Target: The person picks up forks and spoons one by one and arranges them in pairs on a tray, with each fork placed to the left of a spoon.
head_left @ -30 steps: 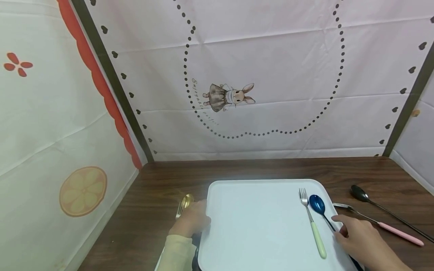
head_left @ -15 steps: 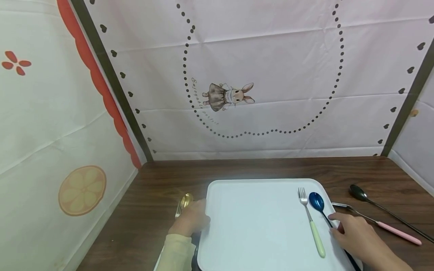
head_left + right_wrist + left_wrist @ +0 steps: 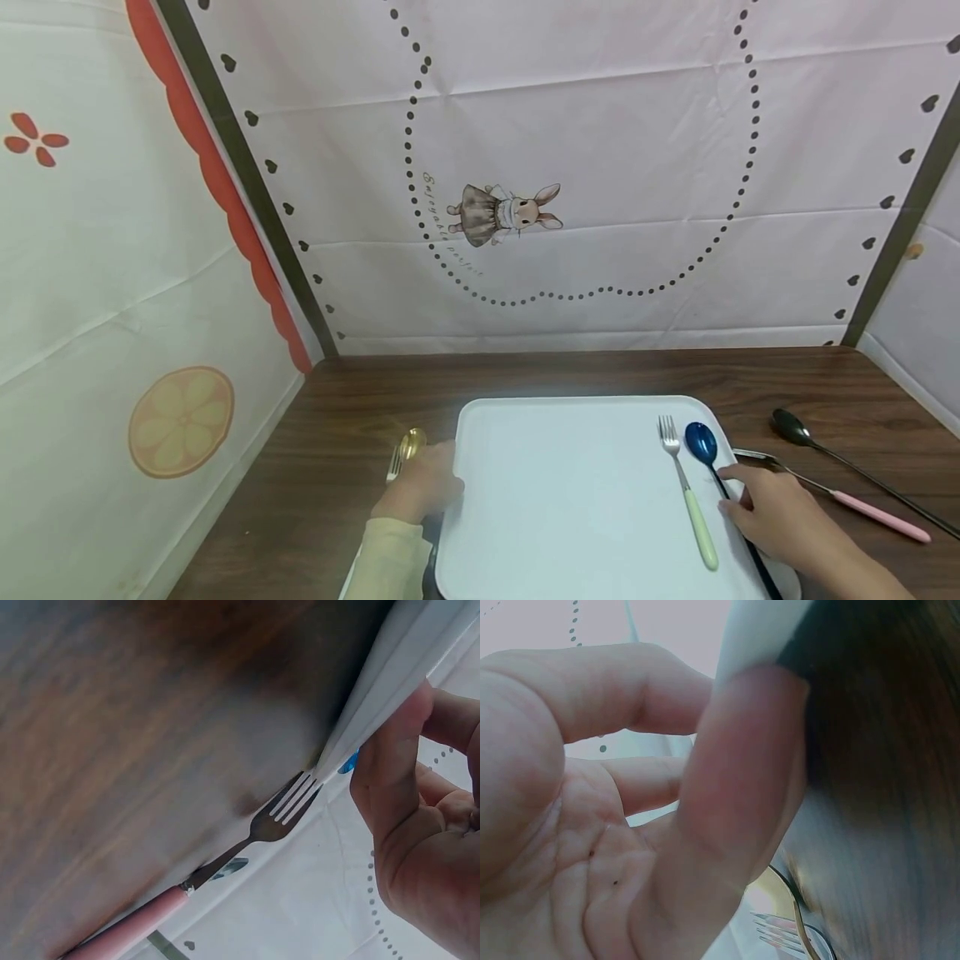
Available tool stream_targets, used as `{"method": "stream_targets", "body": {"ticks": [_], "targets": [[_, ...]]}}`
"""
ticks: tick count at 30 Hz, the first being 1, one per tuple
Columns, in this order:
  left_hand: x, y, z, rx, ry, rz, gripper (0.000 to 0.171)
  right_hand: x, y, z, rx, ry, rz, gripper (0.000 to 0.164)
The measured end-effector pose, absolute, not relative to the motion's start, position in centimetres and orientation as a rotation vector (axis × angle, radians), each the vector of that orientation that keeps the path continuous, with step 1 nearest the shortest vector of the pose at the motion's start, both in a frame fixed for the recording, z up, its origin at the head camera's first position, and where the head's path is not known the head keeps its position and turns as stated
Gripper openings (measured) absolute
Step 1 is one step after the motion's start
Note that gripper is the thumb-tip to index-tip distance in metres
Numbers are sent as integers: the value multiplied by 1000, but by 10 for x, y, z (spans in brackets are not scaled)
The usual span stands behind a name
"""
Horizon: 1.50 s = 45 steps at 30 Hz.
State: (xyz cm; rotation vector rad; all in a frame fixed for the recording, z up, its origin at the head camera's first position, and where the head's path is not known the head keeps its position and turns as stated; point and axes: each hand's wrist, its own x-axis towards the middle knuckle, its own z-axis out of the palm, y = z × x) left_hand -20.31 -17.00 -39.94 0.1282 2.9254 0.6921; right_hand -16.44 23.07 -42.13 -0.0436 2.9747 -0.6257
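Note:
A white tray [image 3: 570, 492] lies on the wooden table. My left hand [image 3: 422, 483] grips its left edge; in the left wrist view its fingers [image 3: 739, 757] bend around the rim. Across the tray's right side lies a dark blue spoon [image 3: 701, 442], its bowl pointing away. My right hand [image 3: 783, 512] pinches the spoon's handle between thumb and index finger, over the right rim. To the left of the spoon, on the tray, is a fork with a light green handle [image 3: 701, 533].
Right of the tray lie a fork with a pink handle [image 3: 881, 515] and a dark long-handled spoon [image 3: 791, 427]. A gold spoon [image 3: 412, 442] and a fork [image 3: 393, 465] lie by my left hand. Printed cloth walls [image 3: 585, 150] enclose the table.
My right hand has shifted slightly left, and the blue spoon has slid left and a little away, its handle end swinging left. My left hand and the tray stay put.

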Motion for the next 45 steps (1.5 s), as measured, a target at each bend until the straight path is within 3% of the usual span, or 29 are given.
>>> {"method": "stream_targets", "body": {"ticks": [10, 17, 23, 45], "targets": [[-204, -170, -402, 140, 2937, 701, 45, -165, 231, -420, -29, 2953, -615, 45], [-203, -167, -400, 144, 2937, 692, 47, -147, 234, -424, -36, 2876, -576, 51], [-203, -167, -398, 130, 2929, 707, 47, -134, 237, -428, -146, 2884, -577, 47], [-202, -171, -400, 139, 2934, 700, 45, -136, 231, -431, -127, 2891, -631, 45]]}}
